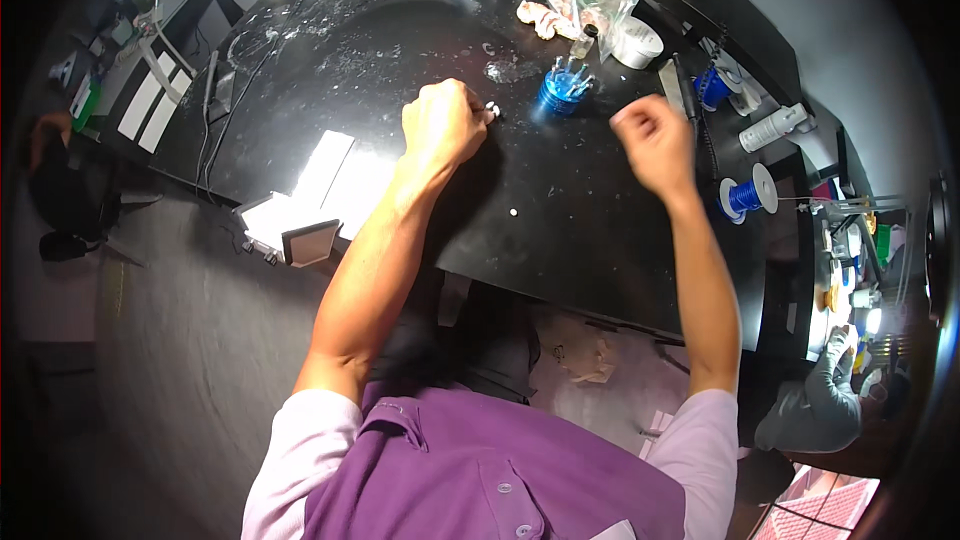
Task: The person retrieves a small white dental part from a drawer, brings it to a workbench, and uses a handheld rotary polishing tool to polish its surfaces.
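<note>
My left hand [440, 128] is closed over the black tabletop, its fingers pinching a small white piece [492, 111] that sticks out on the right. Farther right, my right hand [660, 148] is raised with its fingers curled in, a little blurred; whatever it may hold is hidden. Between the hands and slightly beyond them stands a round blue holder [560, 98] with several metal tips upright in it. A tiny white bit [514, 212] lies on the table nearer to me.
A bright white lamp panel [335, 175] stands at the table's left front. Toward the back right are a clear plastic bag [612, 8], a white round tub [637, 43] and blue wire spools [748, 194]. A co-worker in a grey top [815, 410] sits far right.
</note>
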A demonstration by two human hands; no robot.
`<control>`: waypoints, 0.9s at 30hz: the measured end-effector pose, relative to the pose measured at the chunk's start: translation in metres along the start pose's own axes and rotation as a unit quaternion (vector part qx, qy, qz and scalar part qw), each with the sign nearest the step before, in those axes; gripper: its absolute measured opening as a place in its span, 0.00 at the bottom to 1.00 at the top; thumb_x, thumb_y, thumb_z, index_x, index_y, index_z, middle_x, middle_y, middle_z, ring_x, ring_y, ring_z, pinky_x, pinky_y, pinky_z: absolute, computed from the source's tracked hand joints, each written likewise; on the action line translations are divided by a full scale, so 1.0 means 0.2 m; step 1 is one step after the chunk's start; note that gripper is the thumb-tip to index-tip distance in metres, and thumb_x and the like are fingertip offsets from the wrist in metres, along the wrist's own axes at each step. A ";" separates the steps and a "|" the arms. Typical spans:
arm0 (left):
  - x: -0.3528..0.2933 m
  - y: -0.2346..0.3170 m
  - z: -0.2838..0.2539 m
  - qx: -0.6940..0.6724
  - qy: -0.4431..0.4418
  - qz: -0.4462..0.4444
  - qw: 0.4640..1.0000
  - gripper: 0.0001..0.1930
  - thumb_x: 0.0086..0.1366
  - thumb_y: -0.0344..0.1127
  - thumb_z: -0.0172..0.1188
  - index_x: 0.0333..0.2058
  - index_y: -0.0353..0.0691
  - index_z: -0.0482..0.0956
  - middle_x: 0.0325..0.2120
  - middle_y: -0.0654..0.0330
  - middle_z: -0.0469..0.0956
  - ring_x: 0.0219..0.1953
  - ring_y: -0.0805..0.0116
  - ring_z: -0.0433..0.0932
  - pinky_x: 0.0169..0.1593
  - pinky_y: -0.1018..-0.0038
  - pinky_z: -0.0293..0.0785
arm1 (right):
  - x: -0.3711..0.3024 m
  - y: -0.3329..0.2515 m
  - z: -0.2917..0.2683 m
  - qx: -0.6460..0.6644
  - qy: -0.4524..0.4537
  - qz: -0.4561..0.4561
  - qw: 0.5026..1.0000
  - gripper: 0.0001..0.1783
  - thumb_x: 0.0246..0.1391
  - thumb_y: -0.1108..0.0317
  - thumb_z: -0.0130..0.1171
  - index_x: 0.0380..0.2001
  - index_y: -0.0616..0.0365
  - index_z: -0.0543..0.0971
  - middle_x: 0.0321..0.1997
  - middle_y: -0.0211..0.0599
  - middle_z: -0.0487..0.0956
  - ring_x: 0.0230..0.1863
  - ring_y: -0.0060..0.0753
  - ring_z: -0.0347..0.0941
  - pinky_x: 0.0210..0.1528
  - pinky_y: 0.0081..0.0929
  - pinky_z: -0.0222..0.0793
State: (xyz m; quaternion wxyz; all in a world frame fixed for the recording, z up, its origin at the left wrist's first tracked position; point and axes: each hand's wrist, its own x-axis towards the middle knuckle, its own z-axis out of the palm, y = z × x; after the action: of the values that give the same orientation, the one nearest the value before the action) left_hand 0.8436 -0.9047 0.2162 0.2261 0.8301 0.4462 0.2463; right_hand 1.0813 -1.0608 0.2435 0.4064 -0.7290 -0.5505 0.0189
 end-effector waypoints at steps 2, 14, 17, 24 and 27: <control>-0.06 0.03 -0.01 -0.030 0.047 0.034 0.998 0.11 0.55 0.39 0.72 0.34 0.39 0.88 0.28 0.49 0.84 0.33 0.54 0.85 0.39 0.64 0.78 | -0.22 -0.18 0.08 0.098 -0.144 -0.015 0.985 0.05 0.50 0.71 0.69 0.28 0.61 0.84 0.26 0.33 0.80 0.27 0.21 0.76 0.31 0.21 0.71; -1.30 -0.03 -0.49 -0.345 0.007 0.012 0.939 0.05 0.63 0.29 0.68 0.36 0.35 0.86 0.25 0.63 0.76 0.27 0.77 0.71 0.33 0.77 0.67 | -0.40 -0.37 0.28 0.060 -0.148 -0.111 0.981 0.04 0.50 0.73 0.67 0.29 0.61 0.85 0.28 0.41 0.80 0.27 0.35 0.78 0.33 0.31 0.73; -1.43 -0.17 -0.58 -0.401 0.071 -0.034 0.913 0.05 0.66 0.28 0.65 0.37 0.34 0.86 0.29 0.63 0.78 0.32 0.77 0.74 0.38 0.78 0.71 | -0.39 -0.41 0.32 0.007 -0.159 -0.137 0.978 0.03 0.54 0.74 0.61 0.30 0.63 0.79 0.31 0.46 0.77 0.33 0.48 0.76 0.38 0.40 0.71; -1.47 -0.47 -0.82 -0.509 0.208 -0.079 0.831 0.10 0.72 0.32 0.59 0.43 0.31 0.83 0.33 0.58 0.83 0.35 0.72 0.82 0.45 0.76 0.80 | -0.33 -0.52 0.26 0.014 -0.162 -0.104 0.981 0.08 0.64 0.70 0.51 0.35 0.64 0.74 0.30 0.48 0.76 0.31 0.41 0.74 0.38 0.35 0.70; -1.25 -0.56 -0.92 -0.513 0.230 -0.055 0.825 0.12 0.71 0.32 0.59 0.44 0.27 0.81 0.34 0.55 0.83 0.36 0.70 0.82 0.44 0.73 0.80 | -0.24 -0.34 0.17 0.067 -0.157 -0.065 0.983 0.05 0.64 0.74 0.52 0.31 0.61 0.73 0.25 0.28 0.70 0.27 0.18 0.62 0.31 0.21 0.63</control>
State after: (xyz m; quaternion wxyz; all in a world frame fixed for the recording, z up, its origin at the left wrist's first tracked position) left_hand 0.5404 -1.0325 0.2408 0.5234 0.4877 0.3397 0.6107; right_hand 0.9920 -1.0765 0.2416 0.3628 -0.6508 -0.6514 0.1436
